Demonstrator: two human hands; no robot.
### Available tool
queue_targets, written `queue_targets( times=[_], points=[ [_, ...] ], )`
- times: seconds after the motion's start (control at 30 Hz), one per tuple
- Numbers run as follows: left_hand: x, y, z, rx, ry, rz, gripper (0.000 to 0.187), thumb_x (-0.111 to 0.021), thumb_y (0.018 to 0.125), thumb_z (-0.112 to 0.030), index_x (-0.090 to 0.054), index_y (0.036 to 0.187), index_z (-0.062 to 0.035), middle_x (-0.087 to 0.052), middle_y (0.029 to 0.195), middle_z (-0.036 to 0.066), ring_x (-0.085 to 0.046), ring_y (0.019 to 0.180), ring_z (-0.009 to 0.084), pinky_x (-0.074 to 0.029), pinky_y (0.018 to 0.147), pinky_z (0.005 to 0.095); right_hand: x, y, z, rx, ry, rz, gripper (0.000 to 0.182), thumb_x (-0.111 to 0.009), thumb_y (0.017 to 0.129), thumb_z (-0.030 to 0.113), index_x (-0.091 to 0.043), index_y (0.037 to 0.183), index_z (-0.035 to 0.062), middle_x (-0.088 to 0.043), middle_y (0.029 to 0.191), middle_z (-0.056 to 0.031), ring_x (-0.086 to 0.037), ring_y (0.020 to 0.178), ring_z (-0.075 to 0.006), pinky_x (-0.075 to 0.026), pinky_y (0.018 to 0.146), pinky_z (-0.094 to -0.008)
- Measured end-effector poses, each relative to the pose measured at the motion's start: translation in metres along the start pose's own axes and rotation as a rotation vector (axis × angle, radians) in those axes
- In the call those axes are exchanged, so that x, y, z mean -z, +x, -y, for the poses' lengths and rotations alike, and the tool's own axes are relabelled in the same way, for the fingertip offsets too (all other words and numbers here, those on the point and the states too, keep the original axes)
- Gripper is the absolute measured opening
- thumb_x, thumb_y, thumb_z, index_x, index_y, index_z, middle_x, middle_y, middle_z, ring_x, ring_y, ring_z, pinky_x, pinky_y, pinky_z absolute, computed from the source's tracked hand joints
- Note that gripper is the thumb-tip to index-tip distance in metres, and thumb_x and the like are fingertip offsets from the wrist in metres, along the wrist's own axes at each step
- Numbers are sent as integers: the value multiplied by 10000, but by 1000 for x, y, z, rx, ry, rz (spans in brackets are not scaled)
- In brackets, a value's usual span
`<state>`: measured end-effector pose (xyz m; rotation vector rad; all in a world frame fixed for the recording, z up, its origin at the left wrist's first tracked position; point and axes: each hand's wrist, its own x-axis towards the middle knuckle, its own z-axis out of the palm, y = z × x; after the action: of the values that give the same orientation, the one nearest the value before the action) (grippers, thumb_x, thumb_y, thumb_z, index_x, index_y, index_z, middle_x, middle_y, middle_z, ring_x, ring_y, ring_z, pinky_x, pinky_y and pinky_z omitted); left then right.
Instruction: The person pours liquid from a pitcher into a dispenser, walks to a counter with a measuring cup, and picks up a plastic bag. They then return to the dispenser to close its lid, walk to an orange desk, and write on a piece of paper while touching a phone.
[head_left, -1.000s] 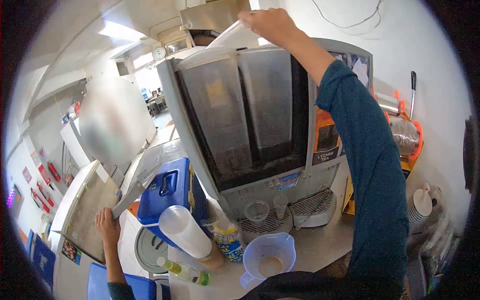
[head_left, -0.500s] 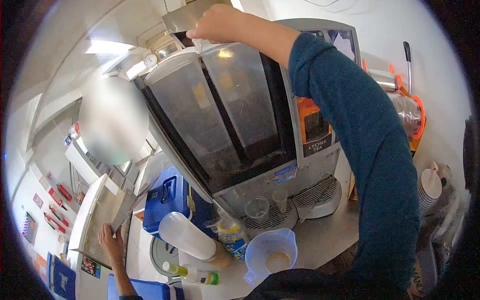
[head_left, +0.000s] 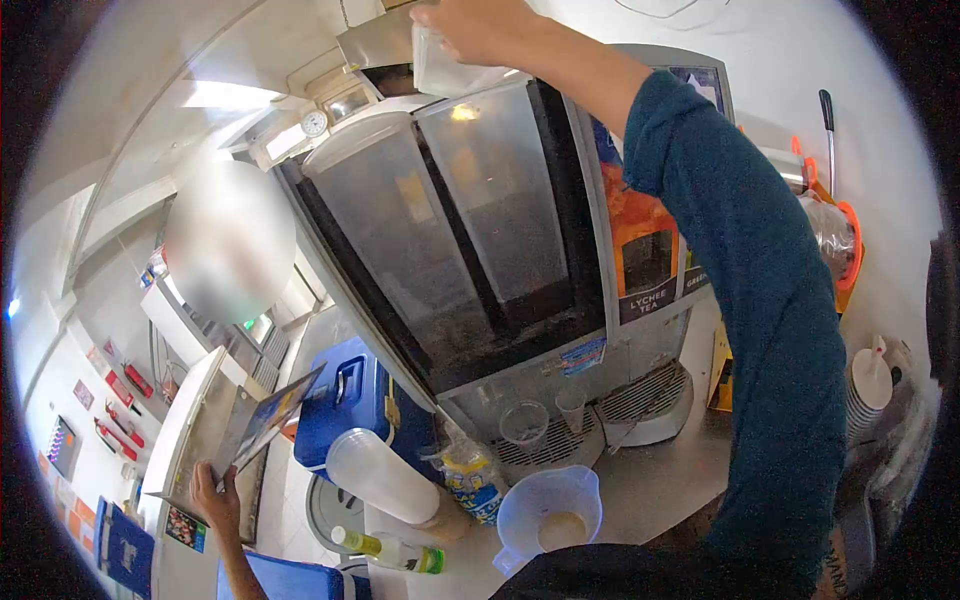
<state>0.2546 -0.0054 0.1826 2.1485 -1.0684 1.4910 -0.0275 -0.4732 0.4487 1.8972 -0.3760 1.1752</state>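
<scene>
High at the top, my right hand [head_left: 480, 35] is closed on a translucent plastic lid [head_left: 455, 68], tilted just above the right tank [head_left: 495, 180] of a drinks dispenser. Beside it, the left tank [head_left: 385, 210] has its cloudy cover [head_left: 355, 140] on. Down at the lower left, my left hand [head_left: 215, 498] grips the lower edge of a thin flat panel [head_left: 265, 418], held slanted beside a blue cooler box [head_left: 345, 395]. The panel's far end reaches close to the cooler.
A measuring jug [head_left: 550, 515], stacked clear cups [head_left: 385, 475], a bottle [head_left: 390, 552] and a plastic packet [head_left: 470, 485] stand on the metal counter. Two cups sit on the drip tray [head_left: 535, 450]. Paper cups [head_left: 868, 390] stand at right. A person [head_left: 230, 240] is at left.
My right hand has lifted up and to the right, bringing the lid off the tank top. My left hand stays on the panel, whose printed face now shows more. The view has shifted slightly.
</scene>
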Motion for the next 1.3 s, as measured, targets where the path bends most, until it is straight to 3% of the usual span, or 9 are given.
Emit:
queue_targets(
  times=[0.17, 0.27, 0.37, 0.73, 0.9, 1.03, 1.13, 1.2, 1.3],
  points=[
    [2, 3, -2, 59, -16, 54, 276, -639, 681, -176, -459, 801, -5, -473, 713, 148, -470, 670, 345, -353, 579, 401, 1, 4, 7, 250, -59, -93, 115, -491, 762, 121, -586, 796, 65, -589, 667, -78, -587, 627, -209, -458, 530, -335],
    [-1, 0, -2, 81, -8, 39, 275, -636, 685, -172, -458, 802, 2, -468, 704, 149, -466, 656, 345, -345, 562, 401, -8, 14, 21, 364, -114, 24, 148, -492, 744, 102, -578, 854, 150, -607, 813, -56, -588, 805, -254, -482, 646, -366],
    [4, 5, -9, 45, -51, -18, 274, -634, 692, -169, -459, 801, 13, -463, 694, 155, -459, 635, 350, -339, 536, 398, -9, 1, 23, 379, -147, -78, 169, -494, 733, 134, -505, 900, 160, -594, 665, -46, -605, 615, -231, -467, 474, -338],
    [22, 22, -2, 46, -93, -122, 303, -647, 706, -149, -484, 884, 33, -496, 755, 161, -489, 674, 314, -385, 579, 359, -11, -10, 9, 250, 284, 286, 506, -414, 755, 557, -382, 1080, 170, -487, 1033, -151, -474, 963, -327, -367, 816, -437],
    [79, 65, 16, 53, 58, -153, 419, -629, 725, -123, -458, 1064, 54, -522, 979, 187, -512, 906, 280, -407, 772, 321, -32, -12, 16, 151, 497, 405, 618, -353, 735, 643, -368, 1097, 142, -472, 1038, -168, -456, 965, -338, -298, 883, -424],
    [142, 113, 71, 18, -271, -243, 513, -631, 716, -135, -419, 1152, 31, -452, 1161, 157, -459, 1041, 243, -360, 879, 344, -18, -23, 27, 43, 520, 320, 726, -296, 709, 704, -377, 1140, 125, -442, 1090, -171, -425, 1010, -322, -292, 887, -421],
    [194, 164, 3, -90, -276, -244, 538, -658, 685, -200, -448, 1116, 42, -483, 1106, 162, -484, 986, 240, -376, 846, 343, -16, -33, 38, -81, 636, 8, 799, -226, 703, 731, -335, 1198, 114, -403, 1162, -164, -351, 1123, -317, -257, 917, -466],
    [205, 194, -63, -132, -237, -155, 560, -676, 664, -244, -467, 1092, 50, -503, 1068, 164, -501, 950, 238, -386, 825, 342, 20, -65, 59, -142, 1269, -278, 795, -237, 728, 704, -330, 1183, 59, -409, 1118, -143, -344, 1141, -263, -257, 928, -413],
    [162, 232, -101, -152, -454, -7, 526, -647, 698, -156, -430, 1143, 21, -446, 1165, 143, -466, 1021, 220, -361, 881, 338, 70, -155, 91, -256, 1587, -229, 648, -486, 735, 497, -339, 1153, 23, -404, 1088, -115, -384, 1066, -221, -296, 897, -354]
  ],
)
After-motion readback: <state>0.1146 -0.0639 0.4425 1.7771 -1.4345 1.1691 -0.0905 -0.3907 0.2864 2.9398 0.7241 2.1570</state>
